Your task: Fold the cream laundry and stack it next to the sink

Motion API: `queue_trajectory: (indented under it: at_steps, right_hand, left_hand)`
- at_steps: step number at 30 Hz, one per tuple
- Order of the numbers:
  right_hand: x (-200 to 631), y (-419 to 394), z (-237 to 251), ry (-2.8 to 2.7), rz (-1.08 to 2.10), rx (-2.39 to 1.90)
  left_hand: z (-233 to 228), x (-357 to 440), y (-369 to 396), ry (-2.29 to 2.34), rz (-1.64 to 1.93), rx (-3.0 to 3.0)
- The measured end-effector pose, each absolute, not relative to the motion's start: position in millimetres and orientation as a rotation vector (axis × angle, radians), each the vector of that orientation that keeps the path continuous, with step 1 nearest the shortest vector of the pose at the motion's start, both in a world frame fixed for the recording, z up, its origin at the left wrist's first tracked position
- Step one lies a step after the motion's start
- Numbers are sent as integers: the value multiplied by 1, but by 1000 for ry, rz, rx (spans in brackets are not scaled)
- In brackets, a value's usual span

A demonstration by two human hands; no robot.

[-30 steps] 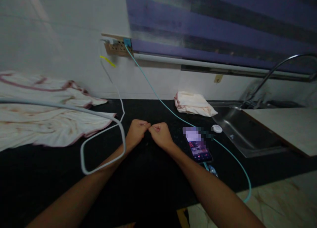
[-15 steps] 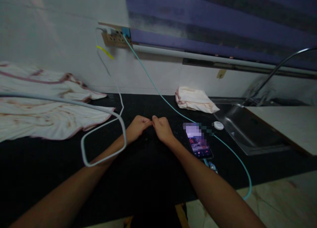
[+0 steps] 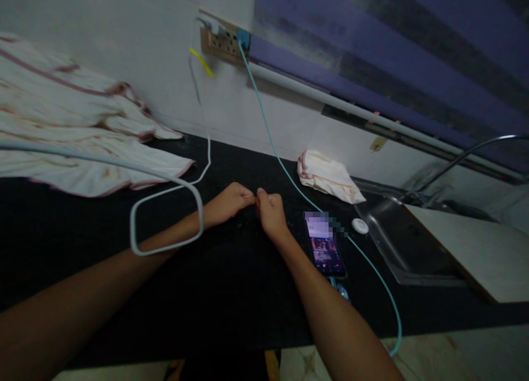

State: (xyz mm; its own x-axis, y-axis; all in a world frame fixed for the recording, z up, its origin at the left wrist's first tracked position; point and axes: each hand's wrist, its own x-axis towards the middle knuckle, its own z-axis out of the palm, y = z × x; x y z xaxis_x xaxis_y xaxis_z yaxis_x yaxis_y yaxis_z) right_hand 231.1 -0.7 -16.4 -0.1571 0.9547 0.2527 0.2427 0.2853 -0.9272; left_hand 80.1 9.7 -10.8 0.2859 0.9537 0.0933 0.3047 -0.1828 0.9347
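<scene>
While your left hand (image 3: 232,199) closely faced your right hand (image 3: 272,214), fingers curled, any grip indiscernible, the flat black glass-screened phone (image 3: 325,252) at their four o'clock seemed rigid, fragile, best held by its edges.

A black, dark-surfaced desk (image 3: 239,271) runs across the view below the wall. On its far left a white cloth (image 3: 82,122) with pinkish edging lies spread and rumpled, stained brown in places. Right of centre, near the wall, sits a folded cloth (image 3: 328,174). Nearer the front edge a phone (image 3: 324,254) lies with its screen lit, a small shiny blue item (image 3: 343,291) just below it. A round white object (image 3: 360,226) rests beside the metal sink (image 3: 390,235) set into the desk, and a teal cable (image 3: 399,321) curves past the phone to the front edge.
</scene>
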Motion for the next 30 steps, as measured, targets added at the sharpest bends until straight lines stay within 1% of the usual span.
queue_trajectory:
  at_steps: [7,17,20,24,27,30]
  right_hand:
    - [231,-3,-14,-1599,952,-1092]
    - [232,-7,-8,-1622,893,-1124]
    - [232,-10,-6,-1665,863,-1088]
    - [231,-21,-3,-1815,710,-1011]
    - [228,-33,-3,-1975,614,-947]
    - [224,-42,-3,-2125,586,-873]
  left_hand:
    - [-4,83,3,1198,936,1702]
    - [-9,83,1,1187,948,1741]
    - [-9,85,-4,1302,980,1753]
    - [-6,83,-8,1503,983,1942]
    - [-2,80,-7,1756,794,2077]
    - [4,78,-7,1972,623,2174]
